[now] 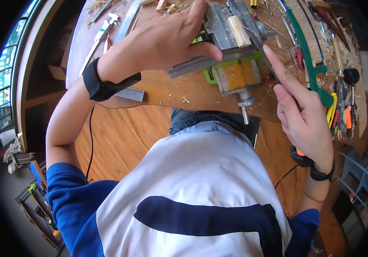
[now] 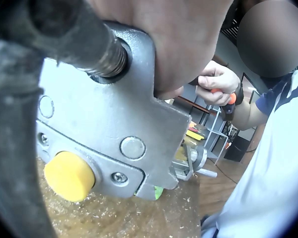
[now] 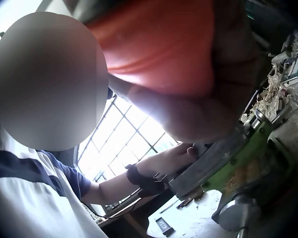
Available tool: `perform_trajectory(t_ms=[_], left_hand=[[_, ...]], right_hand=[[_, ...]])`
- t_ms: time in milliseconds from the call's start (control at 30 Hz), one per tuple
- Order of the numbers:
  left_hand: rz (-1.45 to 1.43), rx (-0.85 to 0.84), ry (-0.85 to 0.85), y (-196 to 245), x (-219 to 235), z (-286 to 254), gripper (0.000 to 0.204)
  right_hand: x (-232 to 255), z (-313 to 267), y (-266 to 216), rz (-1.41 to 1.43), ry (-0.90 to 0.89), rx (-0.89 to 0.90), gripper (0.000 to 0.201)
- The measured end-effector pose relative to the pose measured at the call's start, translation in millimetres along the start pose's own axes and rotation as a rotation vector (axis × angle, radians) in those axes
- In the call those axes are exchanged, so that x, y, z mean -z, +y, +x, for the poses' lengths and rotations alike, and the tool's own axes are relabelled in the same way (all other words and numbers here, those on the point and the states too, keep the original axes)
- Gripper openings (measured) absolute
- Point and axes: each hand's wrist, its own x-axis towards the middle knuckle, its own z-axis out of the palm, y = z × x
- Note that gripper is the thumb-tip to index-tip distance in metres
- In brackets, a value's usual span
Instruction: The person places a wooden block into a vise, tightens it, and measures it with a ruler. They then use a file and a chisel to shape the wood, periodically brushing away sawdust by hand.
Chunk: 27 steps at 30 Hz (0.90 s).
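A bench vise with grey metal jaws and a green frame stands at the table's near edge. A pale wooden stick is clamped at its top. My left hand rests on the vise's left side, thumb stretched out along the near face. My right hand grips the orange-and-black handle of what looks like a file, its narrow dark blade reaching up beside the vise. The index finger is extended along that blade. In the right wrist view, the orange handle fills the top, close up.
A caliper and a steel ruler lie on the left of the table. Along the right are a green-framed saw, yellow-handled pliers and a wooden-handled tool. Wood shavings are scattered about.
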Motion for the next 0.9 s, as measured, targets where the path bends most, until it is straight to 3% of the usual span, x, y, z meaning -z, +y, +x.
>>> perform_trajectory(t_ms=[133, 233, 333, 433, 533, 600, 633, 733, 833, 900], left_hand=[[-0.080, 0.193, -0.209, 11.5, 21.6, 3.4, 0.086], [0.020, 0.083, -0.066, 5.9, 11.1, 2.0, 0.082], [-0.007, 0.069, -0.076, 6.4, 15.7, 2.1, 0.081], [0.010, 0.190, -0.149, 7.5, 15.5, 1.1, 0.080], [0.019, 0.080, -0.064, 0.0, 7.8, 4.3, 0.080], [0.099, 0.150, -0.158, 7.6, 17.2, 7.1, 0.080], [0.136, 0.186, -0.211, 11.0, 20.9, 8.3, 0.079], [0.286, 0.002, 0.042, -7.9, 0.0, 5.0, 0.090], [0.183, 0.102, -0.066, -2.7, 3.4, 3.6, 0.089], [0.196, 0.057, -0.127, -0.7, 10.3, 5.5, 0.081]], right_hand=[[-6.8, 2.7, 7.3, -0.116, 0.067, 0.074, 0.048], [-1.6, 12.8, -0.6, -0.124, 0.046, 0.066, 0.049], [6.1, 14.1, 4.4, -0.118, 0.003, 0.101, 0.049], [3.6, 4.4, 11.2, -0.174, 0.027, 0.134, 0.049], [9.6, 7.5, 9.6, -0.225, 0.017, 0.165, 0.049], [15.0, 14.7, 12.6, -0.212, -0.005, 0.220, 0.049], [23.4, 15.1, -0.1, -0.143, -0.100, 0.078, 0.049], [33.8, 18.8, -3.6, -0.114, -0.182, 0.062, 0.050], [26.3, 14.1, 12.6, -0.105, -0.106, 0.130, 0.050], [21.2, 11.6, 13.5, -0.236, -0.032, 0.198, 0.052]])
